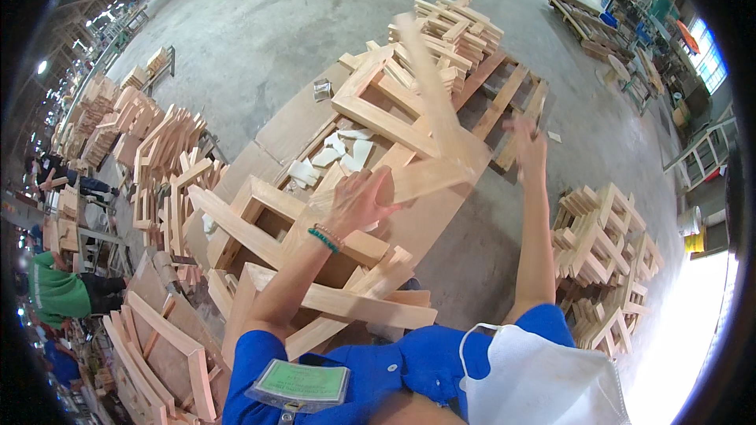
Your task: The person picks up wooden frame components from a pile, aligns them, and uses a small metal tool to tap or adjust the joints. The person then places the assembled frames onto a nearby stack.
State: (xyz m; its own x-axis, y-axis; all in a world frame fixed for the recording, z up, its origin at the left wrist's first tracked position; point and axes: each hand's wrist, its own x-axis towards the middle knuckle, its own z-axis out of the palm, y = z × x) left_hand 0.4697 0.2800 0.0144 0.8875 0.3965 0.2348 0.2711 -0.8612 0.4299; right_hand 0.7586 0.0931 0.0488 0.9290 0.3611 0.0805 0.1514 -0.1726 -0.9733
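My left hand, with a beaded bracelet on its wrist, is closed round one end of an angled wooden frame piece. The piece is blurred by motion and its long leg points away from me. To the right of it, apart from the wood, my right hand is in the air, its fingers smeared. Beneath is a cardboard-covered bench bearing another wooden frame and several loose frame parts. Crumpled white scraps lie between the frames.
A stack of frame pieces rests by a slatted pallet beyond the bench. More stacks stand at right and left. A small metal can sits on the cardboard. A person in green is at far left.
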